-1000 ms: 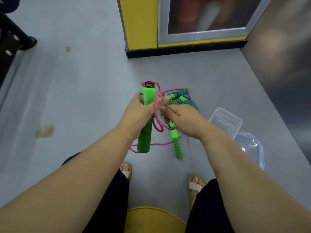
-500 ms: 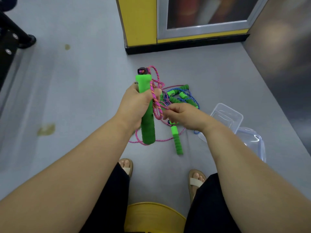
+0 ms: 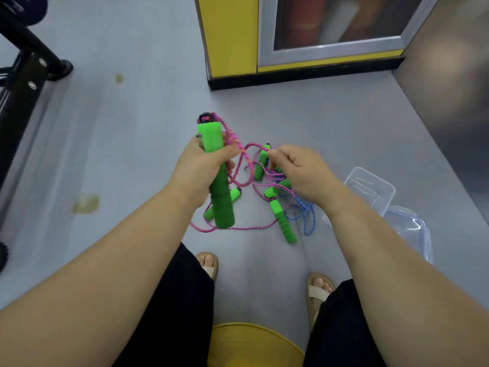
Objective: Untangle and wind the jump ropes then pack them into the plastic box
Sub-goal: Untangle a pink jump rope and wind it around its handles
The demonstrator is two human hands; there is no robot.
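My left hand (image 3: 197, 172) grips an upright green foam handle (image 3: 218, 178) with pink rope (image 3: 239, 152) wound round its top. To its right, my right hand (image 3: 301, 168) pinches a strand of the same pink rope. On the grey floor below lies a tangle of pink and blue rope (image 3: 304, 207) with several more green handles (image 3: 283, 221). The clear plastic box (image 3: 370, 186) stands on the floor to the right, its lid (image 3: 412, 229) beside it.
A yellow cabinet with a black base (image 3: 264, 80) stands ahead. Black equipment legs (image 3: 26, 64) are at the far left. My sandalled feet (image 3: 318, 290) and a yellow stool (image 3: 251, 343) are below. A dark wall (image 3: 449, 102) bounds the right side.
My right hand has moved up and to the right, drawing the pink rope out from the handle. The left hand holds the handle in much the same place.
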